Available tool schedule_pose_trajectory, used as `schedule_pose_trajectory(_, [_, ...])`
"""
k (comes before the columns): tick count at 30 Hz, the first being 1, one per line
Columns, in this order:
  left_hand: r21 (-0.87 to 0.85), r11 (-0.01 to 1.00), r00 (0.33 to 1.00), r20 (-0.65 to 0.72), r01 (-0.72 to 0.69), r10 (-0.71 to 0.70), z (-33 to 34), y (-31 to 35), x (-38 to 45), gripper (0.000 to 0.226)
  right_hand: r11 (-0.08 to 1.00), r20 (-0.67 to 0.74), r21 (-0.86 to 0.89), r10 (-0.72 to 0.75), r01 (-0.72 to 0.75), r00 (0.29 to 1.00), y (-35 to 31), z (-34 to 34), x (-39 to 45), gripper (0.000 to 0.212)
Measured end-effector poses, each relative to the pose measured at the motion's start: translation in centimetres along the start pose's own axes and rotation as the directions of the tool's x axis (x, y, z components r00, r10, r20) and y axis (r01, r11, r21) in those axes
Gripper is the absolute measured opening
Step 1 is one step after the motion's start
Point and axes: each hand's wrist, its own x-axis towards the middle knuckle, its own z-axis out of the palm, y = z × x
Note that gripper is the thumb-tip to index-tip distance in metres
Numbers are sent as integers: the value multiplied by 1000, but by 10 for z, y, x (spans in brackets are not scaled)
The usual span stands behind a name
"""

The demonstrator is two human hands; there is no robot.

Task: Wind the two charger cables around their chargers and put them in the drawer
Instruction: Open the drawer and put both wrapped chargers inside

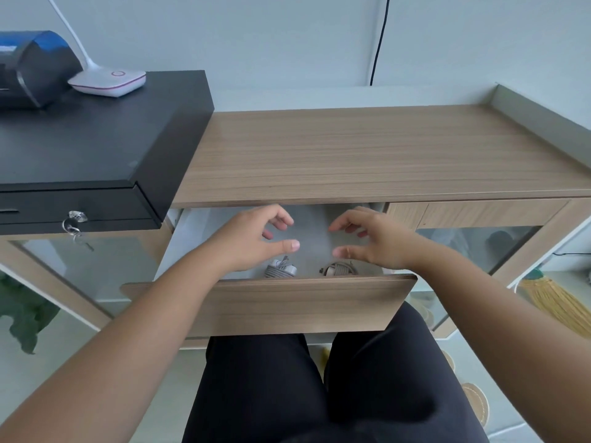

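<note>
Two cable-wound chargers, left charger [280,269] and right charger [338,269], lie side by side inside the open drawer [297,302] just behind its front panel; above it, left hand [252,239] and right hand [375,239] hover, fingers loosely curled, holding nothing.

The light is bright, soft and even, like daylight, and the pale wall [287,36] looks a little bluish. Shadows are weak: a soft one lies under the front edge of the table [367,155], inside the open drawer [300,302]. The black box [96,132] shows a dull sheen on its top, and the table top has a mild glare. The wide lens bends straight lines near the edges, so the table's right rim curves. The picture is slightly soft everywhere, and the dark trousers [319,394] lose detail.
</note>
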Motion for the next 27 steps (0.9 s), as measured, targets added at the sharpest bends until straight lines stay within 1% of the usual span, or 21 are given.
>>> schedule_pose_trajectory(2, [-30, 998, 998, -42, -46, 45, -5, 0, -13, 33, 998, -14, 61, -21, 22, 1000, -6, -3, -10, 44])
schedule_pose_trajectory(4, [-8, 995, 994, -51, -98, 98, -8, -1, -29, 36, 996, 18, 68, -65, 63, 998, -10, -4, -19, 54])
schedule_pose_trajectory(7, [142, 970, 979, -24, -195, 201, -6, -9, -46, 52, 991, 56, -13, -130, 131, 990, -13, 1, -27, 71])
schedule_pose_trajectory(9, [240, 937, 964, -25, -252, 265, -2, -15, -51, 62, 980, 16, -66, -185, 185, 983, -12, 5, -28, 75])
schedule_pose_trajectory(12, [290, 917, 948, -78, -275, 309, 2, -18, -49, 76, 961, -65, -122, -256, 247, 965, -11, 7, -22, 76])
schedule_pose_trajectory(14, [326, 898, 927, -130, -295, 352, 3, -19, -42, 78, 955, -114, -157, -270, 251, 956, -8, 7, -17, 78])
schedule_pose_trajectory(16, [404, 862, 899, -175, -307, 402, 3, -21, -34, 76, 953, -166, -183, -271, 240, 948, -5, 7, -13, 79])
schedule_pose_trajectory(19, [540, 804, 905, -167, -247, 390, 2, -22, -21, 78, 935, -268, -282, -292, 215, 918, 0, 8, -5, 83])
schedule_pose_trajectory(21, [599, 775, 915, -166, -202, 367, 2, -21, -13, 84, 930, -299, -334, -259, 154, 918, 4, 7, 2, 91])
schedule_pose_trajectory(24, [630, 766, 944, -161, -127, 289, 2, -21, -3, 96, 934, -273, -352, -158, 54, 949, 7, 3, 11, 104])
schedule_pose_trajectory(27, [618, 785, 969, -167, -41, 182, 2, -25, 5, 103, 938, -245, -347, -91, 0, 965, 10, 1, 18, 113])
